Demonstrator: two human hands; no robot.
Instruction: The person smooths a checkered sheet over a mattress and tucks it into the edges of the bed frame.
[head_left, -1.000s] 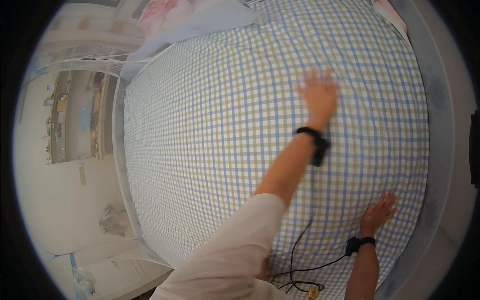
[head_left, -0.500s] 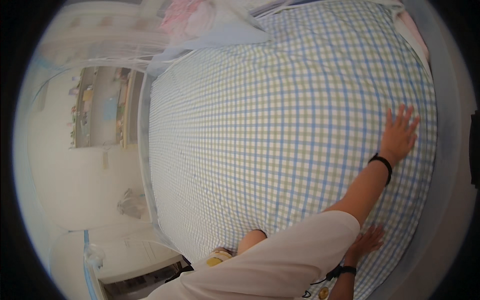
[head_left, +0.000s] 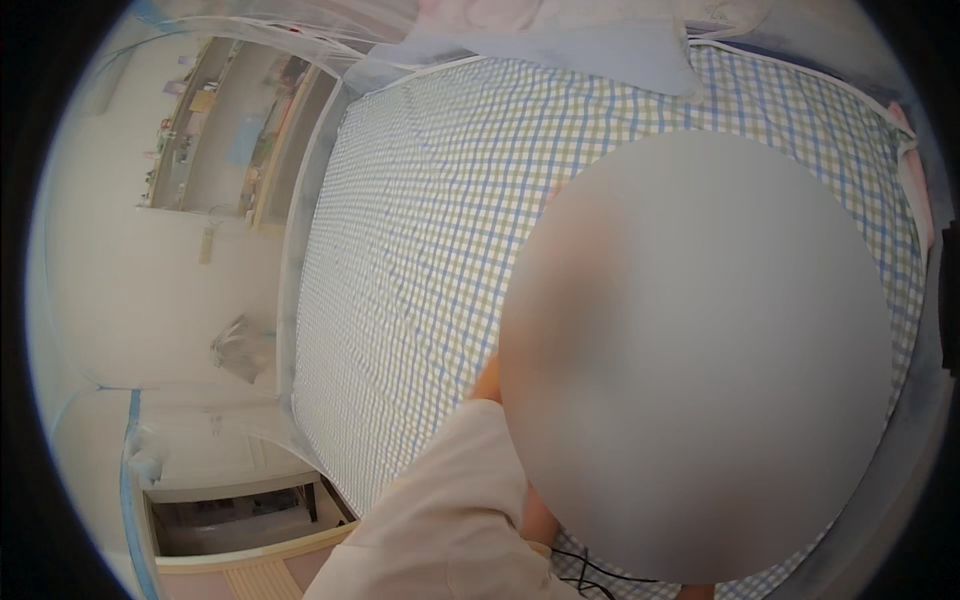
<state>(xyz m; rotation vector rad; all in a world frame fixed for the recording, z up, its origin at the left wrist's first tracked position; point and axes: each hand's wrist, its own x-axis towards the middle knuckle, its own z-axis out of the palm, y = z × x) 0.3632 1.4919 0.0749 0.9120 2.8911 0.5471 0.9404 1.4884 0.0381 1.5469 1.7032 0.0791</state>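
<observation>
Cannot tell opening or hold of blurred-out hands, but see checked sheet (head_left: 420, 220) leftward mostly spread, faintly rippled.

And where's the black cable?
In the head view, bottom centre: the black cable lies on the checked sheet, just right of the pale sleeve.

- I get soft, fairly even light across the checked sheet (head_left: 420, 200); I can't tell its source.
- A large, smeared grey oval (head_left: 700, 370) blots out much of my right side, hiding detail beneath it.
- The shelf (head_left: 215, 130) and wall (head_left: 110, 290) look pale and hazy to me, low in contrast.
- The recess (head_left: 235, 520) at lower left reads dim and murky.
- Fisheye curvature bows straight edges toward the black rim around my view.
</observation>
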